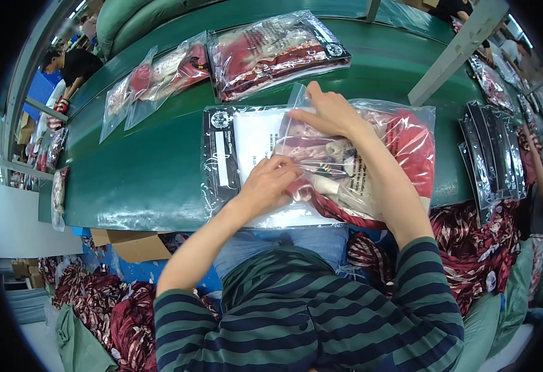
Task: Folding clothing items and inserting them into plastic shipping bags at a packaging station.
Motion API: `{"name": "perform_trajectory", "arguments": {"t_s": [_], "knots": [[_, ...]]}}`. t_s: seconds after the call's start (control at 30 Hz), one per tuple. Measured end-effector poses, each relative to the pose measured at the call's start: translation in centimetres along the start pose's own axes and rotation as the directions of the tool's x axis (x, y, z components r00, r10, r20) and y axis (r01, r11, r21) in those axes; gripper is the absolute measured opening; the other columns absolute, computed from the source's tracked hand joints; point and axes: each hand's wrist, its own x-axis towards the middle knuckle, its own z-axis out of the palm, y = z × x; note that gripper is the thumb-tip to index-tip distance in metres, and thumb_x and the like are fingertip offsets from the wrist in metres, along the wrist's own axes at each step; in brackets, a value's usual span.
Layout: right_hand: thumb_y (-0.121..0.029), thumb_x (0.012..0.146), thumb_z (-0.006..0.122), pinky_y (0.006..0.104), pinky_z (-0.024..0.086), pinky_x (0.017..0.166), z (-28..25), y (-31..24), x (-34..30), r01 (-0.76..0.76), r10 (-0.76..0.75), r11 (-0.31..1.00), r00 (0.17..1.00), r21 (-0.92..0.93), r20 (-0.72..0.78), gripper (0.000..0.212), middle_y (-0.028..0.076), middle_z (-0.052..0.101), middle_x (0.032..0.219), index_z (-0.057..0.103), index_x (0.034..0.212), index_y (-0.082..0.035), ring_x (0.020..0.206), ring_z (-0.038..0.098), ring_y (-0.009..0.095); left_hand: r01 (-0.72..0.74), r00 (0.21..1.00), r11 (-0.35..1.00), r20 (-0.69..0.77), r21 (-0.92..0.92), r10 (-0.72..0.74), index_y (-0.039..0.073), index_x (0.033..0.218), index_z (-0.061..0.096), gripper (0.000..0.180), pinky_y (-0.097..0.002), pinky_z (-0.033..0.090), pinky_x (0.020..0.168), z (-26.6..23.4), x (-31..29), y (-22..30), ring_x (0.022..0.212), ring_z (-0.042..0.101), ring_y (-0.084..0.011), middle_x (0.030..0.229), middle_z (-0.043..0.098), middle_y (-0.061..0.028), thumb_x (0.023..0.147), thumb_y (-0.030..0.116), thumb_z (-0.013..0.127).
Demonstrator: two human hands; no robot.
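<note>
Left hand [268, 187], right hand [336, 116] on clear garment bag [408, 146].
Left fingers curled, can't tell if gripping; right thumb, fingers apart.

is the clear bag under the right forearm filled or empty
Filled: red fabric shows through the plastic of the clear bag.

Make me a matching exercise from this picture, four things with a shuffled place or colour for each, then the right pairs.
Things:
1. Left hand
2. Cardboard
3. Work surface
4. Right hand

Descriptions:
A. At the clear bag, farther from the body
B. Green
C. At the clear bag, nearer the body
D. Brown, below the near edge

Pairs: 1-C, 2-D, 3-B, 4-A
</note>
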Motion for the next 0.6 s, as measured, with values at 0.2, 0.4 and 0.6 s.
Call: {"name": "perform_trajectory", "arguments": {"t_s": [0.2,0.4,0.6], "knots": [[-0.06,0.092,0.061,0.0503,0.051,0.084,-2.8,-0.2,-3.6,0.126,-0.132,0.991,0.979,0.043,0.156,0.079,0.024,0.067,0.096,0.041,0.139,0.0,0.086,0.066,0.043,0.268,0.951,0.953,-0.118,-0.143,-0.285,0.003,0.086,0.065,0.017,-0.0358,0.05,0.075,0.8,0.1,0.8,0.09,0.061,-0.0269,0.1,0.069,-0.0107,0.073,0.01,0.073],[-0.05,0.092,0.066,0.0465,0.047,0.095,-1.1,-1.8,-6.6,0.437,-0.421,0.892,0.897,-0.115,0.136,0.088,0.023,0.064,0.105,0.028,0.155,-0.002,0.096,0.063,0.037,0.557,0.823,0.81,-0.008,-0.184,-0.568,0.002,0.082,0.065,0.012,-0.0362,0.049,0.073,0.2,1.5,1.9,0.086,0.06,-0.0285,0.092,0.069,-0.0118,0.075,0.01,0.071],[-0.029,0.087,0.073,0.0426,0.047,0.093,-0.5,-1.4,-6.4,0.382,-0.368,0.924,0.892,-0.003,0.262,0.084,0.019,0.062,0.115,0.03,0.157,-0.006,0.098,0.061,0.033,0.674,0.717,0.686,0.018,-0.275,-0.697,0.006,0.095,0.072,0.022,-0.0424,0.051,0.09,-0.1,2.0,2.7,0.107,0.062,-0.0331,0.109,0.071,-0.0132,0.085,0.025,0.07]]}}
